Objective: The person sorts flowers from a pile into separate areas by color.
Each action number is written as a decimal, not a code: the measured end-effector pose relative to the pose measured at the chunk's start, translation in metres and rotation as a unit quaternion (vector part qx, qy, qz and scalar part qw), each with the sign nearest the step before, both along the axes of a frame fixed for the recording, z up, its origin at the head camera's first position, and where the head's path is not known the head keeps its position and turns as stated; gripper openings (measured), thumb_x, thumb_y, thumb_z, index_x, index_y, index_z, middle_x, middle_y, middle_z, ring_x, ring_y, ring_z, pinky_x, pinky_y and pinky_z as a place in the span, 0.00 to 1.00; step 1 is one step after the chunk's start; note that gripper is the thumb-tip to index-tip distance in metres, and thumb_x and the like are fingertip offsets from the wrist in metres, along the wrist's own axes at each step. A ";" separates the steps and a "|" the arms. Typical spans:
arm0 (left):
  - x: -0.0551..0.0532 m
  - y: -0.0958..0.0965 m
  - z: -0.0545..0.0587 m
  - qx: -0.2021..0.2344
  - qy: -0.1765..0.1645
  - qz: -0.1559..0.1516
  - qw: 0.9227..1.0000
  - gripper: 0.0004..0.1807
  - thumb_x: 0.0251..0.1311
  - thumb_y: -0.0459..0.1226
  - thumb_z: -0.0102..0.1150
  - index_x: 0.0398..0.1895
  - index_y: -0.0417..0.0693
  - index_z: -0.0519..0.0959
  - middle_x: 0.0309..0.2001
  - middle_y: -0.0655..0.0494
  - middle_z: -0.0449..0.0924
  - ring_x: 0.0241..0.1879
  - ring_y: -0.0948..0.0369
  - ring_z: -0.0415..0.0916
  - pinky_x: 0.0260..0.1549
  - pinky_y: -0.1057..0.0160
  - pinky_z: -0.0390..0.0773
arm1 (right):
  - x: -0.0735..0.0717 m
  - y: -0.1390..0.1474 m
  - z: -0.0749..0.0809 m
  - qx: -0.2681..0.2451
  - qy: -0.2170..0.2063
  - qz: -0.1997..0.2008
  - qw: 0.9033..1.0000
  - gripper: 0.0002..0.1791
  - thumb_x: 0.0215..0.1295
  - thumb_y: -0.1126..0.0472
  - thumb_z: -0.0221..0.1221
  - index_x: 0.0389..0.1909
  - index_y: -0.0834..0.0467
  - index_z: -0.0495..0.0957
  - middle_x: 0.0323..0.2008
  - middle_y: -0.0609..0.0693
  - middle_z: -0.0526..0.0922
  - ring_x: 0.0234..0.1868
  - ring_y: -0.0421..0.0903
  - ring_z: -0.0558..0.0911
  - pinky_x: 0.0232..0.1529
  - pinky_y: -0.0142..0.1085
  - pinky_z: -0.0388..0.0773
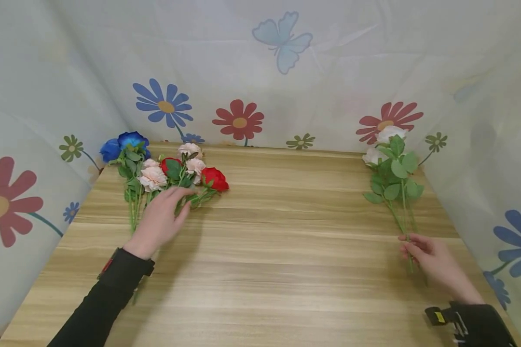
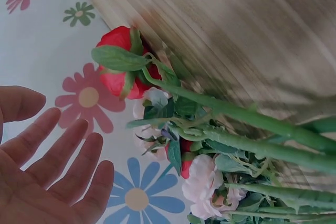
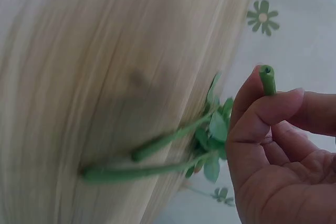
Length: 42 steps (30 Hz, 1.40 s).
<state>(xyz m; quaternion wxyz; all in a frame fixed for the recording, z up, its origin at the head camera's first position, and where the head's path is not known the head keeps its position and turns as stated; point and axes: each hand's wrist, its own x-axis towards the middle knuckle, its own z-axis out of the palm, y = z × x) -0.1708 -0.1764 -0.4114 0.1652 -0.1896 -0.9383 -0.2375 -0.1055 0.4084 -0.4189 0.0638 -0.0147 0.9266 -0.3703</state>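
On the left of the table lies a bunch of artificial flowers. Pink flowers (image 1: 153,178) and red roses (image 1: 216,178) are mixed there, beside blue roses (image 1: 132,140). My left hand (image 1: 160,219) is over the stems of the pink and red flowers. In the left wrist view its fingers are spread, and the red rose (image 2: 118,64) lies apart from them. At the far right, my right hand (image 1: 436,265) pinches a green stem (image 3: 268,80) between thumb and finger, among the white roses (image 1: 390,133). Two more stems (image 3: 126,172) lie apart from that hand on the table.
A wood-grain table (image 1: 286,250) stretches between the two bunches. Behind it and at both sides hangs a pale cloth (image 1: 321,86) printed with flowers and a butterfly. Dark straps with small devices (image 1: 436,315) sit on the wrists.
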 end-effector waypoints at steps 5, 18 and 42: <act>0.000 -0.006 -0.001 -0.004 0.004 0.001 1.000 0.15 0.64 0.35 0.54 0.52 0.41 0.76 0.49 0.44 0.77 0.48 0.46 0.73 0.45 0.45 0.74 | 0.005 0.018 -0.001 0.042 0.013 -0.008 0.999 0.20 0.74 0.68 0.42 0.55 0.81 0.64 0.42 0.73 0.78 0.32 0.39 0.82 0.31 0.28 0.78; 0.001 -0.008 -0.005 -0.003 0.024 0.002 1.000 0.13 0.62 0.34 0.56 0.49 0.41 0.77 0.47 0.43 0.78 0.46 0.45 0.74 0.43 0.45 0.74 | 0.003 0.033 -0.012 0.180 0.054 -0.023 0.982 0.17 0.66 0.67 0.50 0.45 0.80 0.72 0.33 0.72 0.80 0.32 0.64 0.80 0.33 0.56 0.76; 0.004 -0.012 -0.008 -0.009 0.010 0.006 1.000 0.14 0.64 0.35 0.54 0.51 0.40 0.76 0.47 0.42 0.77 0.48 0.45 0.73 0.44 0.44 0.74 | 0.000 0.021 -0.012 0.210 0.052 -0.044 0.975 0.17 0.56 0.66 0.60 0.43 0.73 0.74 0.26 0.58 0.79 0.29 0.57 0.78 0.29 0.49 0.73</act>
